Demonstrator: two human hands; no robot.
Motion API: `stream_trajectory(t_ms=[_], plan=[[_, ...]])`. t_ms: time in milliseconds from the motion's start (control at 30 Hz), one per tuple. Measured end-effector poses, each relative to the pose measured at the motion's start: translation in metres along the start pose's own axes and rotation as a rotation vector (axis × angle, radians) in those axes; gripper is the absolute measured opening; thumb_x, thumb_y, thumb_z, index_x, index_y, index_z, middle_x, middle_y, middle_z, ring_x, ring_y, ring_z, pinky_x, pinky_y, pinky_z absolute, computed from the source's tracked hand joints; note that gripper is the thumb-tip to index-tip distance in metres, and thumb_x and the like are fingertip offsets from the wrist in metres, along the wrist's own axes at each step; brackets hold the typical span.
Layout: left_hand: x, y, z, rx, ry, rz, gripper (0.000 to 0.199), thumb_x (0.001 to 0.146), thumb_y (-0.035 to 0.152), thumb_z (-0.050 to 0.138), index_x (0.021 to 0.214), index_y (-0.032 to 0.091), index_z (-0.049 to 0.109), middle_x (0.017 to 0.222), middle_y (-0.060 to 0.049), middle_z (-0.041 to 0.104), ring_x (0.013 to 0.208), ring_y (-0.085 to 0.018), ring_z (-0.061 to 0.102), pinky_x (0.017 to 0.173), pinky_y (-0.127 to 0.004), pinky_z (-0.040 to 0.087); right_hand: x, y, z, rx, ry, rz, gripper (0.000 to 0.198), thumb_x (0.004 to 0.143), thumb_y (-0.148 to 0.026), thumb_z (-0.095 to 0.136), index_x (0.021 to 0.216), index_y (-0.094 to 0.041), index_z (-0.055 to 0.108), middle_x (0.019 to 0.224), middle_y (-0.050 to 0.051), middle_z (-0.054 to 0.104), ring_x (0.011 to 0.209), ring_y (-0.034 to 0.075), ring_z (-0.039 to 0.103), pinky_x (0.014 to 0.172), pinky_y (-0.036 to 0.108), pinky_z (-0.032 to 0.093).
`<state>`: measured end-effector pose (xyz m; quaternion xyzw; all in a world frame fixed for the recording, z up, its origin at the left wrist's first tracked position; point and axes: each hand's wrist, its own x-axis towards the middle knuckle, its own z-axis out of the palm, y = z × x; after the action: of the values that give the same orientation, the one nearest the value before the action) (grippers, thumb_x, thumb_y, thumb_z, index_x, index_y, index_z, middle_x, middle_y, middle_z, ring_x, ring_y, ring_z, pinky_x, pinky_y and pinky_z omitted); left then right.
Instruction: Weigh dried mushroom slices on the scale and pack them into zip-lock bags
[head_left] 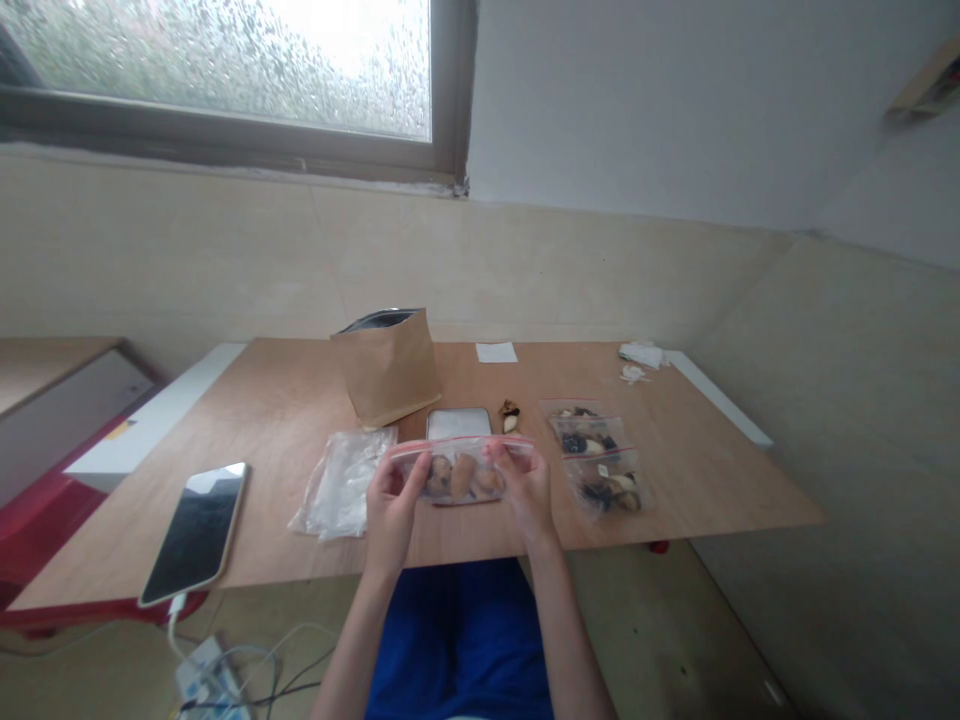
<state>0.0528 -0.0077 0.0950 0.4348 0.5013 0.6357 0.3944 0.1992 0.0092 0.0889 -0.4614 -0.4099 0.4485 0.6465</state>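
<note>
A clear zip bag (461, 480) with a red strip along its top hangs between my hands, holding several brown and tan dried pieces. My left hand (394, 500) pinches its upper left corner, thumb toward the middle. At the upper right corner my right hand (523, 487) grips the strip the same way. Behind the bag lies a flat silver-grey device (459, 422), its front part hidden. Just right of that device sit a few loose dried pieces (511, 417). A stack of clear plastic bags (341, 485) lies beside my left hand.
Filled zip bags (607, 482) overlap at the right. An open brown paper pouch (390, 370) stands at the back left. A phone (199, 530) with a charging cable lies front left. White paper (496, 352) and crumpled tissue (643, 354) are near the wall. A power strip (210, 680) is on the floor.
</note>
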Motion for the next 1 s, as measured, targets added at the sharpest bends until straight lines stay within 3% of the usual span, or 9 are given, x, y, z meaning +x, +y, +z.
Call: stream_trajectory(t_ms=[567,667,800,1000], plan=[[0.0003,0.0054,-0.004,0.023,0.049,0.029,0.024,0.069,0.039,0.067,0.074,0.016,0.066,0.073,-0.002,0.064,0.068,-0.014,0.057,0.061,-0.023,0.045,-0.003,-0.0097,-0.0039,-0.128,-0.068,-0.082,0.018,0.074,-0.035,0.066,0.074,-0.018,0.069,0.07,0.001,0.065,0.068,0.014,0.059,0.066,0.025,0.046],[0.0007,0.0059,-0.0034,-0.002,0.017,0.01,0.025,0.07,0.04,0.066,0.074,0.015,0.064,0.071,-0.001,0.063,0.067,-0.013,0.057,0.06,-0.022,0.045,-0.0031,-0.0095,-0.0024,-0.087,-0.039,-0.064,0.019,0.071,-0.036,0.067,0.072,-0.018,0.066,0.07,0.001,0.065,0.068,0.014,0.06,0.066,0.025,0.046],[0.0015,0.0072,-0.0039,-0.001,-0.12,-0.015,0.027,0.072,0.041,0.063,0.08,0.015,0.066,0.077,-0.003,0.064,0.07,-0.014,0.06,0.06,-0.022,0.047,-0.0033,-0.0067,-0.0012,-0.054,-0.022,-0.047,0.021,0.07,-0.038,0.068,0.072,-0.018,0.064,0.068,0.0,0.064,0.063,0.013,0.058,0.061,0.024,0.046],[0.0022,0.0069,-0.0044,0.035,-0.116,-0.015,0.026,0.072,0.039,0.064,0.079,0.014,0.066,0.073,-0.004,0.065,0.066,-0.015,0.061,0.059,-0.024,0.048,-0.0036,-0.009,-0.0017,-0.096,-0.17,-0.044,0.018,0.07,-0.037,0.068,0.072,-0.019,0.064,0.067,0.0,0.062,0.063,0.013,0.057,0.057,0.022,0.045]])
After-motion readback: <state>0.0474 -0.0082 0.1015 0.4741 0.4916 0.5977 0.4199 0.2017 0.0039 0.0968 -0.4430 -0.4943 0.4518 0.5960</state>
